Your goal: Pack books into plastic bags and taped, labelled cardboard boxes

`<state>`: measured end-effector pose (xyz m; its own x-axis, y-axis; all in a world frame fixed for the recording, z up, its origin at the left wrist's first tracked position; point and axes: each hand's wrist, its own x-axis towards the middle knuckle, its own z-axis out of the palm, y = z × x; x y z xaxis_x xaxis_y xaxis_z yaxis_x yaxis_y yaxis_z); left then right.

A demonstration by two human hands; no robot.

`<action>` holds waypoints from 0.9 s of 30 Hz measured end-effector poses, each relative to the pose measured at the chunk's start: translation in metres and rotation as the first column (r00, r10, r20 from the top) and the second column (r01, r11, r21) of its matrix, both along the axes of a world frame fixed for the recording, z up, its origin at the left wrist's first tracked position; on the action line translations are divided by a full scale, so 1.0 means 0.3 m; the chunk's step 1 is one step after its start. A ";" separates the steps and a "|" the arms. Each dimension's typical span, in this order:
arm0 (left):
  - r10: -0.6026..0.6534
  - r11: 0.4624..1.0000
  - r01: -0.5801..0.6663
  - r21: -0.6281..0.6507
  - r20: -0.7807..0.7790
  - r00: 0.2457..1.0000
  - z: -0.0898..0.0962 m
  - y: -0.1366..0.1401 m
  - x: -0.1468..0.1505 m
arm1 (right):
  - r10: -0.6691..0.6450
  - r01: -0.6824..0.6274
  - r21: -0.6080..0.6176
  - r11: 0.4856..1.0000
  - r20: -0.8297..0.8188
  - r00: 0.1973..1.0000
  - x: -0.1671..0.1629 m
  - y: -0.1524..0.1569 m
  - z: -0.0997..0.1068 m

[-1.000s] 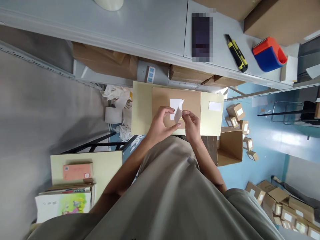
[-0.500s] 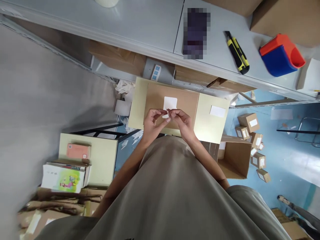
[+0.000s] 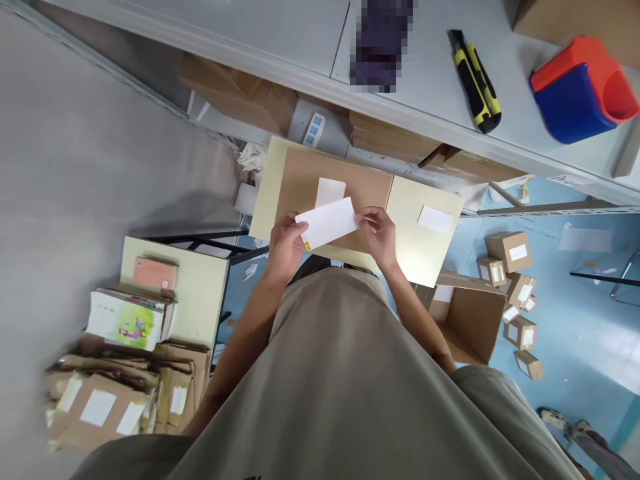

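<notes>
A white rectangular paper label (image 3: pixel 327 223) with a small yellow mark at one corner spans the gap between my hands. My left hand (image 3: pixel 287 243) grips its left end, thumb on top. At the right end, my right hand (image 3: pixel 379 235) has its fingertips pinched at the edge. Below the label lies a flat brown cardboard piece (image 3: pixel 367 180), which rests on a pale yellow board (image 3: pixel 425 250). Another white label (image 3: pixel 331 191) lies on the cardboard, partly covered by the held one. A white slip (image 3: pixel 435 218) sits on the board's right side.
A grey table (image 3: pixel 280 40) ahead carries a yellow-black utility knife (image 3: pixel 475 83) and a red-blue tape dispenser (image 3: pixel 583 90). An open carton (image 3: pixel 470 313) stands at right, small boxes (image 3: pixel 520 330) beyond it. Flattened cardboard (image 3: pixel 120 400) and a book stack (image 3: pixel 127 320) are at left.
My hands were close together over the cardboard, pinching something small and white. They have moved apart, and the white label now shows flat between them. The view has shifted slightly.
</notes>
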<state>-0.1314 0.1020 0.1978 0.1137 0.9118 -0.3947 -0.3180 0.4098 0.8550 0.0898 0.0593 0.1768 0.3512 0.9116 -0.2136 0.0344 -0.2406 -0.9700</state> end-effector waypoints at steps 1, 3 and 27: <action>0.005 1.000 -0.005 -0.007 0.005 1.000 0.006 -0.003 0.000 | 0.025 -0.025 -0.017 1.000 -0.024 0.999 0.004 0.003 -0.002; 0.014 1.000 -0.014 -0.017 -0.002 1.000 0.012 -0.009 -0.002 | 0.069 -0.072 -0.035 0.997 -0.070 0.995 0.003 0.007 -0.001; -0.031 0.999 0.031 -0.010 -0.600 0.799 -0.199 -0.010 -0.059 | 0.373 -0.343 -0.147 0.928 0.300 0.878 0.050 0.341 0.000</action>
<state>-0.1490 0.0991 0.1382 -0.1175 0.9120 -0.3930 0.2714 0.4102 0.8707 0.1049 0.1617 0.1768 0.0666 0.9709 -0.2301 0.4363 -0.2357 -0.8684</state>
